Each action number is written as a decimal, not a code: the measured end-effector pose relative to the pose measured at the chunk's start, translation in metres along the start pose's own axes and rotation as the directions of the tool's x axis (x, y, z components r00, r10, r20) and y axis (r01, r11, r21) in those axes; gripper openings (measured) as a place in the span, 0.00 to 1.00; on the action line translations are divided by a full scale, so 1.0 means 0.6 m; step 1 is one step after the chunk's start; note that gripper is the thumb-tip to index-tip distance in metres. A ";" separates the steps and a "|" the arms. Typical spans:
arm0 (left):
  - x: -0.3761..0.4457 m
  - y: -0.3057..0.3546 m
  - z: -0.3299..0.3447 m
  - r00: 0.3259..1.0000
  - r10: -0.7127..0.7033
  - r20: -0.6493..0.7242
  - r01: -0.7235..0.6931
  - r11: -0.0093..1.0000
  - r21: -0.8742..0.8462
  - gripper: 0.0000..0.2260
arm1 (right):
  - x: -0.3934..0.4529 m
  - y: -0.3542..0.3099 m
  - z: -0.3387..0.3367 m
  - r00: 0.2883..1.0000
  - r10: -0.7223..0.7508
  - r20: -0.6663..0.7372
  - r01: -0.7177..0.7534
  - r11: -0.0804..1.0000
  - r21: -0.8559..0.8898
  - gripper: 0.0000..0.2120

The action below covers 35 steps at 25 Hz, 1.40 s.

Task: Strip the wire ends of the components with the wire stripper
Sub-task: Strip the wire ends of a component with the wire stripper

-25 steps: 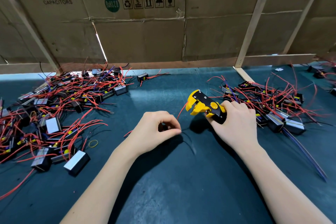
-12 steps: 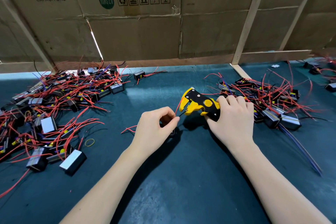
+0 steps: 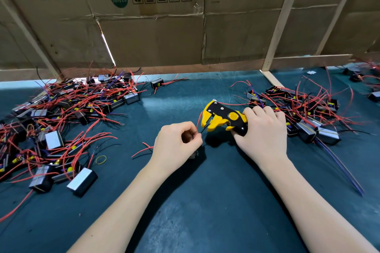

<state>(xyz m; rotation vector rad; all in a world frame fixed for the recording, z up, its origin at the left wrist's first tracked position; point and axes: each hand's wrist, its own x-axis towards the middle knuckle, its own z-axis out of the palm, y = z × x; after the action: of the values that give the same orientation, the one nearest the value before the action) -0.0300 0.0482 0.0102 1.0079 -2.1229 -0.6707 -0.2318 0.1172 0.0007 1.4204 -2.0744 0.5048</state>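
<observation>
The work surface is a dark teal matte tabletop (image 3: 205,201), slightly scuffed, backed by a wall of brown corrugated cardboard panels (image 3: 154,26) braced with pale wooden battens (image 3: 281,16).

Nearest, the left hand (image 3: 176,141) pinches a thin dark wire end (image 3: 204,129) between thumb and forefinger; the small dark component (image 3: 194,155) it belongs to lies mostly hidden beneath the palm. Just beyond, the right hand (image 3: 263,131) grips the handles of the yellow-and-black plastic wire stripper (image 3: 223,118), jaws parted, with the wire tip just at their mouth.

Procedure, as judged: feed the wire straight into the jaws, hold the component steady, then squeeze firmly. A skewed entry may nick strands, since the thin insulated leads flex easily.

Farther left lies a pile of boxy black components with springy red leads (image 3: 67,117); a similar pile (image 3: 304,113) lies right. A yellow rubber band (image 3: 101,159) lies flat between.
</observation>
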 end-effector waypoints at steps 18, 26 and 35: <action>0.008 -0.012 -0.004 0.992 -0.088 0.090 0.084 0.995 0.047 0.07 | 0.002 0.006 -0.005 0.993 0.067 0.096 -0.067 0.998 -0.006 0.19; 0.003 -0.006 -0.014 0.979 0.002 0.203 0.000 1.000 -0.014 0.09 | 0.001 0.014 0.009 0.980 0.142 0.142 -0.135 0.989 -0.058 0.19; 0.002 -0.005 -0.016 0.993 0.010 0.114 0.000 0.996 -0.093 0.11 | 0.002 0.013 0.004 0.985 0.100 0.140 -0.094 0.994 -0.049 0.17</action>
<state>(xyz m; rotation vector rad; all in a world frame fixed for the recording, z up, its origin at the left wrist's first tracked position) -0.0219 0.0443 0.0148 0.9328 -2.1699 -0.8352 -0.2400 0.1178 -0.0005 1.3721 -2.2625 0.4061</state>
